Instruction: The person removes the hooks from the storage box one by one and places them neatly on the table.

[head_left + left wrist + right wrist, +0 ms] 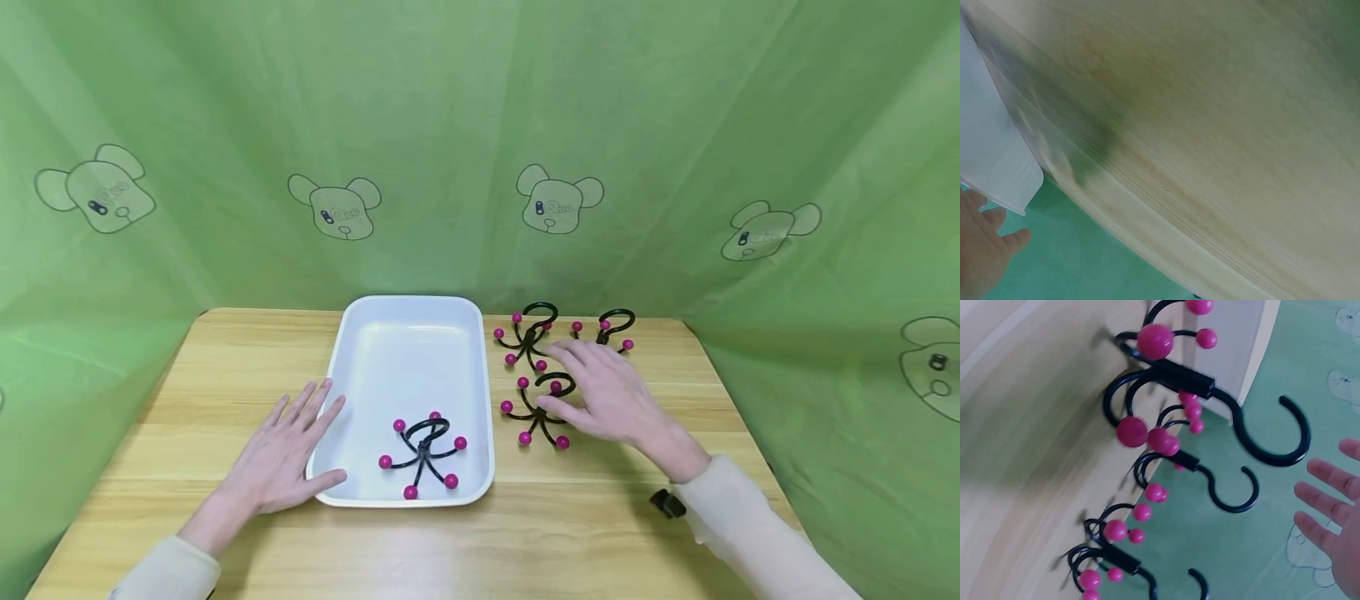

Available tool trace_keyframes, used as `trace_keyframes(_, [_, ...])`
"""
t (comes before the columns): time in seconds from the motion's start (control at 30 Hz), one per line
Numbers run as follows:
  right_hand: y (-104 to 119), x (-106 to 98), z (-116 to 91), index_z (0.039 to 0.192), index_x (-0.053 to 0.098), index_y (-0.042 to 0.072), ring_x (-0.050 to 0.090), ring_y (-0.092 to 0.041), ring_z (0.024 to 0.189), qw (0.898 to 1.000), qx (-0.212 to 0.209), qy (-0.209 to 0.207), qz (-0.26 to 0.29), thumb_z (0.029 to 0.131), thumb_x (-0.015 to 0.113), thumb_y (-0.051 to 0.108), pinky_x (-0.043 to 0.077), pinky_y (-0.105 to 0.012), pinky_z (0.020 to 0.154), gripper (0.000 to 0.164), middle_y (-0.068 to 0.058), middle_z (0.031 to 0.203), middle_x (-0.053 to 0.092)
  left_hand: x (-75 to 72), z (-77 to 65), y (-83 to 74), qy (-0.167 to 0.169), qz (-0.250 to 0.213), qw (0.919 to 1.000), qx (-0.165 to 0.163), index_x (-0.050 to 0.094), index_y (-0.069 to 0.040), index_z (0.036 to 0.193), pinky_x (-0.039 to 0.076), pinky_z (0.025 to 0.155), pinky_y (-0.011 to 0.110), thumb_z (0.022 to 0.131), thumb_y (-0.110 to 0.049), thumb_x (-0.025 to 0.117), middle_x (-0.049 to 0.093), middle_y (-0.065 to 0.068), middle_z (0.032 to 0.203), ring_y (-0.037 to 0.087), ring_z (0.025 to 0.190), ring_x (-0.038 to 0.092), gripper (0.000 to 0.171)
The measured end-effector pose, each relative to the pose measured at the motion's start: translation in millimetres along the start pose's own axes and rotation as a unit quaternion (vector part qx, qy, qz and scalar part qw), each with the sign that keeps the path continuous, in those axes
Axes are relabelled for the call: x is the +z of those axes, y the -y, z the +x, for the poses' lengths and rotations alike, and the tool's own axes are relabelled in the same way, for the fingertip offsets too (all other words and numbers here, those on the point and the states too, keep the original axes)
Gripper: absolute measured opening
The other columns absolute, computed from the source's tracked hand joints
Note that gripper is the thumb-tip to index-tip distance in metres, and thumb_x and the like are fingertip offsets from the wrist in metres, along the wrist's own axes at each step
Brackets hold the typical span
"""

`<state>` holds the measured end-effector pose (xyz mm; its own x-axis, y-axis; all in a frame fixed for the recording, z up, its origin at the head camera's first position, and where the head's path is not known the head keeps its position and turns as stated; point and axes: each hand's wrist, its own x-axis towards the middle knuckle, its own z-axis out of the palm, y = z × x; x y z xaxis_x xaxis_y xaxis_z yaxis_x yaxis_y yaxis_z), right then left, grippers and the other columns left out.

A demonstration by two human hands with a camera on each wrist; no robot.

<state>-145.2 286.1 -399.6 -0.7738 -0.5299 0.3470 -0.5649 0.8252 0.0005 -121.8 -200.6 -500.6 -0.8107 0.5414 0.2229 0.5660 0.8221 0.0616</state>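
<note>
My left hand (277,458) lies with spread, straight fingers at the left rim of a white tray (334,375); the left wrist view shows its fingers by the tray wall (997,125). Inside the tray's near end stands a black multi-arm hook hanger (424,450) with pink ball tips. My right hand (611,396) hovers palm down, fingers loosely extended, over three similar hangers on the table: a near one (540,412), a back left one (530,336) and a back right one (603,337), partly hidden by the hand. In the right wrist view the fingers are apart from the hangers' hooks (1279,459).
The wooden table (570,533) carries the tray and hangers. A green curtain (435,108) with printed bear heads stands behind and at both sides. A small black object (667,503) shows at the right sleeve.
</note>
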Motion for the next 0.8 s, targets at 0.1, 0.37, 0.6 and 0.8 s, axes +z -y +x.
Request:
trace_keyframes(0.1, [6, -1, 3, 0.149, 0.057, 0.011, 0.065, -0.038, 0.125, 1.000, -0.013, -0.017, 0.002, 0.095, 0.061, 0.067, 0.054, -0.058, 0.105, 0.078, -0.015, 0.144, 0.065, -0.1, 0.0, 0.0, -0.001, -0.001, 1.0000, 0.000, 0.039, -0.010, 0.163, 0.031, 0.126, 0.067, 0.087, -0.071, 0.065, 0.027, 0.019, 0.175, 0.045, 0.159, 0.032, 0.101])
trace_keyframes(0.37, [26, -5, 12, 0.149, 0.057, 0.012, 0.063, -0.036, 0.125, 0.998, -0.040, -0.038, 0.010, 0.098, 0.046, 0.077, 0.049, -0.057, 0.109, 0.084, -0.014, 0.136, 0.069, -1.6, -0.3, -0.8, 0.003, 0.000, 1.0000, -0.001, 0.039, -0.010, 0.163, 0.031, 0.126, 0.067, 0.087, -0.071, 0.066, 0.027, 0.020, 0.175, 0.045, 0.159, 0.032, 0.101])
trace_keyframes(0.6, [44, 0, 21, 0.145, 0.060, 0.012, 0.065, -0.032, 0.122, 0.996, -0.072, -0.048, -0.002, 0.100, 0.028, 0.081, 0.051, -0.052, 0.109, 0.089, -0.010, 0.132, 0.071, -1.4, 0.2, -1.0, 0.001, 0.002, 1.0000, 0.000, 0.039, -0.010, 0.163, 0.033, 0.126, 0.066, 0.087, -0.070, 0.066, 0.028, 0.020, 0.174, 0.045, 0.158, 0.033, 0.100])
trace_keyframes(0.8, [60, 6, 30, 0.147, 0.059, 0.012, 0.065, -0.027, 0.120, 0.994, -0.103, -0.045, 0.006, 0.101, 0.034, 0.078, 0.053, -0.048, 0.108, 0.084, -0.009, 0.129, 0.071, -2.6, 0.3, -1.4, 0.004, 0.000, 1.0000, -0.003, 0.038, -0.010, 0.163, 0.032, 0.127, 0.066, 0.087, -0.070, 0.066, 0.027, 0.019, 0.175, 0.044, 0.159, 0.032, 0.101])
